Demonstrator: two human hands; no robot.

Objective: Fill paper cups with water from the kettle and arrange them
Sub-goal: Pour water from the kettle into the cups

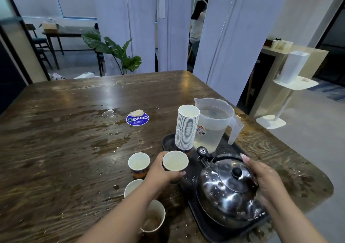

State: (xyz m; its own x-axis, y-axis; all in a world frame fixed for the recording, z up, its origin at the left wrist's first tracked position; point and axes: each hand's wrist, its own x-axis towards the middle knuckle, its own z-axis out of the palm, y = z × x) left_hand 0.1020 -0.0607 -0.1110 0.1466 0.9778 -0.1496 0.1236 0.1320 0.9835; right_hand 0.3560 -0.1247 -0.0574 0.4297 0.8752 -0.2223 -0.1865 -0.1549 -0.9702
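Observation:
My left hand (pixel 164 173) grips a paper cup (pixel 175 161) with water in it, just left of the black tray (pixel 211 227). A steel kettle (pixel 227 190) stands on the tray, and my right hand (pixel 265 181) rests on its right side by the handle. Three more paper cups sit on the table to the left: one filled cup (pixel 139 163), one partly hidden by my forearm (pixel 131 187), and one near the front edge (pixel 154 219). A tall stack of empty cups (pixel 186 129) stands at the tray's far end.
A clear plastic jug (pixel 214 125) of water stands behind the stack. The wooden table (pixel 65 149) is wet with puddles, with a blue round sticker (pixel 137 119) farther back. Beyond are white pillars, a plant, a person and a white stand.

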